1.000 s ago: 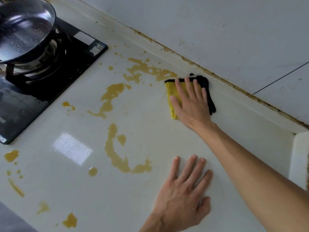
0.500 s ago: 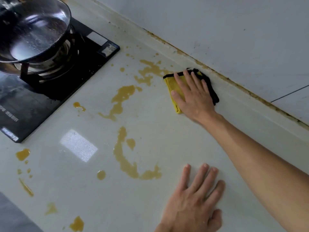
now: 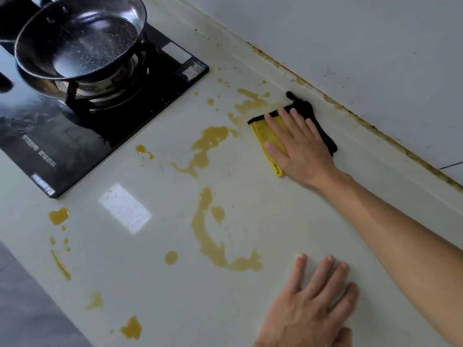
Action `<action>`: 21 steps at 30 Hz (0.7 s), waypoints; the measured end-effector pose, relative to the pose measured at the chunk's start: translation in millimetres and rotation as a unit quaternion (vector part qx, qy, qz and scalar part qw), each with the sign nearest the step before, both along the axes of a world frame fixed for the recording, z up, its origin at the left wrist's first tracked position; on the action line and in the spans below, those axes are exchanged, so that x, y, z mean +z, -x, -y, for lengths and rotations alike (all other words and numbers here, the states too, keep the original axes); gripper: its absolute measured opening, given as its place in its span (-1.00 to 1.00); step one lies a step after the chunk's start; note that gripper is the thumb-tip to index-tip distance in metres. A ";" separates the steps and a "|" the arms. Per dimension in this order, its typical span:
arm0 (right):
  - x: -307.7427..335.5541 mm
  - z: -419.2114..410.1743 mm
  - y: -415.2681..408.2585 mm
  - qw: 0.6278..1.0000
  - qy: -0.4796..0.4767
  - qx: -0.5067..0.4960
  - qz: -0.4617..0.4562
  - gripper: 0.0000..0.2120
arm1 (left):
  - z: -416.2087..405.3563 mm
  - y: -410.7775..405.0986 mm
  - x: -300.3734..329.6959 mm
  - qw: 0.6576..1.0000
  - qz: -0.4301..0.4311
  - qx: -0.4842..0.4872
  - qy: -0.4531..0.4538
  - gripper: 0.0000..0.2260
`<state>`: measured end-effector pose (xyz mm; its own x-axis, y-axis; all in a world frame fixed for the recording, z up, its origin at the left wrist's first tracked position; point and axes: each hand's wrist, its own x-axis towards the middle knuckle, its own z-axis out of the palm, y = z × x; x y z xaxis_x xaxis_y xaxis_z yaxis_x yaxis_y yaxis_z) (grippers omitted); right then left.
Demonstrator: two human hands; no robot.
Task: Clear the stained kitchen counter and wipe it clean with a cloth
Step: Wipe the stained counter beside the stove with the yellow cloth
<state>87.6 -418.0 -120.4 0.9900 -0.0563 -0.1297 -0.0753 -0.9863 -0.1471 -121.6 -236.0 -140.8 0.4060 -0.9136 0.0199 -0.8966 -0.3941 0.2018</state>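
Nearest me, my left hand point(image 3: 310, 304) lies flat on the counter point(image 3: 250, 204), fingers straight and slightly spread, holding nothing. I judge it a brace, so my weight stays steady while the other arm reaches.

Beyond it, a curved stain point(image 3: 210, 236) and smaller drops mark the surface. These are not yet wiped.

Farther on, my right hand point(image 3: 298, 144) presses the cloth point(image 3: 269, 136) flat against the counter, fingers straight and together, not curled round it. A flat palm spreads pressure over the whole folded pad. The cloth sits near the back ledge, its leading edge just beside the stain point(image 3: 250, 101) there, so I judge that patch the next target.

Farthest, a pan point(image 3: 80, 38) stands on the stove point(image 3: 105, 116), apart from the work.
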 end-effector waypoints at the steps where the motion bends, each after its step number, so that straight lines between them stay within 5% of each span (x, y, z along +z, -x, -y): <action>1: 0.3 -1.6 -14.5 1.000 -0.002 -0.008 -0.002 -0.37 | -0.5 0.4 -0.1 1.000 0.000 0.000 0.004 -0.51; 6: 3.2 -35.2 -46.7 0.999 0.000 -0.029 -0.014 -0.37 | -0.1 4.0 0.1 0.998 -0.058 0.015 0.033 -0.45; 13: 3.2 -48.5 62.8 0.987 0.027 0.155 -0.022 -0.38 | -6.2 4.9 2.3 0.992 -0.109 0.014 0.064 -0.43; 19: 4.0 -66.7 57.9 0.999 0.014 0.024 -0.015 -0.39 | -7.5 10.7 16.6 0.993 -0.117 0.025 0.007 -0.43; 21: 2.0 -84.2 75.7 0.999 0.013 0.047 -0.009 -0.38 | -15.6 26.1 21.7 0.989 -0.140 0.052 0.016 -0.45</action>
